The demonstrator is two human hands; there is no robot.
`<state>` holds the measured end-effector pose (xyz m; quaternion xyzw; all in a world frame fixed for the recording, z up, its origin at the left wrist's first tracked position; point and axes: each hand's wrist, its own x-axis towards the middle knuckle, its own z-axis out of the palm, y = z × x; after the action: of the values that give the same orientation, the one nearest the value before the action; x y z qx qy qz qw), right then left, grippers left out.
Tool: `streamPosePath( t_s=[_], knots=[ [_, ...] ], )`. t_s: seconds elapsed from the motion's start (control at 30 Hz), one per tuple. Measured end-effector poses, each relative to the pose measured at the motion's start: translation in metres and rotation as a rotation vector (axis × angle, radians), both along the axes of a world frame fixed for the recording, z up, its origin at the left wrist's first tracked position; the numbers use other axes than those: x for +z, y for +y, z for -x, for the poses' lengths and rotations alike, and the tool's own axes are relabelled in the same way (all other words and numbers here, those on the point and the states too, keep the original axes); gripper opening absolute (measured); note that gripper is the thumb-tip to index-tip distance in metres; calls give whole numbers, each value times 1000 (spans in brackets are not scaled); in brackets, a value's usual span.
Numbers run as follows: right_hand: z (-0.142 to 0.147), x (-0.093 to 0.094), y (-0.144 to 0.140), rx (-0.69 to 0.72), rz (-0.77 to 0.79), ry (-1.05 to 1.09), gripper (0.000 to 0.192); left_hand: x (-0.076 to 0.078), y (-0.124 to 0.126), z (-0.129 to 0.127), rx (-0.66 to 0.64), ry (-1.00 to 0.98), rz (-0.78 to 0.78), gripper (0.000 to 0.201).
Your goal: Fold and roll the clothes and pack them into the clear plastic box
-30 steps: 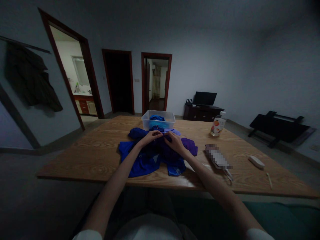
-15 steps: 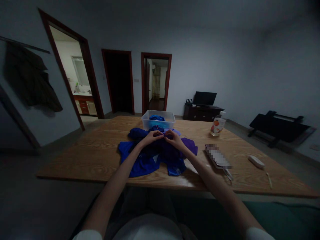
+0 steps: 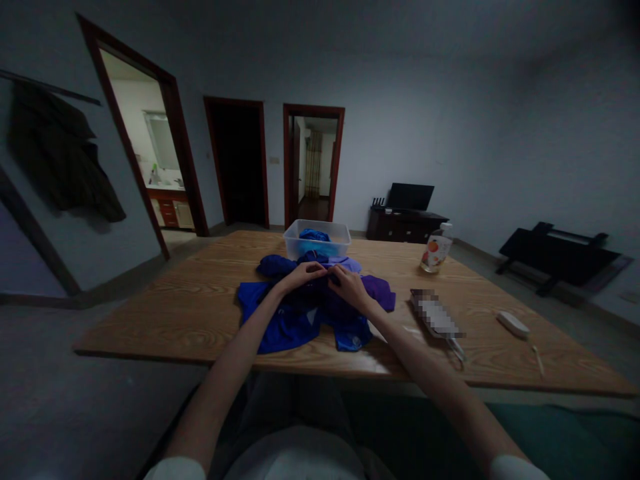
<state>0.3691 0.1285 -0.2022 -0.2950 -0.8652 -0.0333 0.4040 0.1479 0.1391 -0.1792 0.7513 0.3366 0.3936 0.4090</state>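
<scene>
The left hand [image 3: 306,272] and the right hand [image 3: 346,283] are meeting almost fingertip to fingertip, each one curling nearly closed and pinching at a purple garment [image 3: 379,291]; the dimness is keeping the exact grip from showing. The purple garment is spreading beneath the right hand and out past its right side. A bright blue garment [image 3: 287,327] is lying below the left hand, on the person's side, and a dark blue bundle [image 3: 276,267] is resting just left of that hand. Lilac cloth [image 3: 345,265] is lying just beyond the right hand. Straight ahead of both hands, a clear plastic box [image 3: 343,248] is standing with blue cloth [image 3: 313,236] inside.

To the right of the right hand, a pixelated flat item [image 3: 436,317] is lying with a strap trailing toward the person; a bottle [image 3: 435,252] is standing upright farther ahead, and a white oval object [image 3: 513,325] is lying farther right. The wooden table [image 3: 180,313] is carrying all of these. Well beyond the hands, a black screen [image 3: 410,197] is standing on a dark cabinet [image 3: 400,230], ahead and to the right.
</scene>
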Motion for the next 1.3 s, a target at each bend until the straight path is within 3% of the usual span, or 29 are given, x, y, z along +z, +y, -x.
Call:
streamPosePath(
  t_s=[0.23, 0.37, 0.73, 0.93, 1.17, 1.3],
  knots=[
    [6, 12, 0, 202, 252, 349, 24, 4, -3, 0, 21, -123, 7, 51],
    [6, 11, 7, 238, 360, 368, 28, 5, -4, -1, 70, -115, -36, 52],
    [2, 15, 4, 127, 291, 429, 24, 2, -1, -1, 135, -34, -105, 54],
    [2, 19, 1, 120, 286, 443, 24, 3, -1, 2, 100, -112, 3, 58],
    [0, 12, 10, 29, 166, 367, 20, 5, -5, 5, -14, -215, 223, 65],
    [-2, 8, 11, -7, 89, 297, 17, 2, -1, 4, 30, -208, 234, 65]
  ],
)
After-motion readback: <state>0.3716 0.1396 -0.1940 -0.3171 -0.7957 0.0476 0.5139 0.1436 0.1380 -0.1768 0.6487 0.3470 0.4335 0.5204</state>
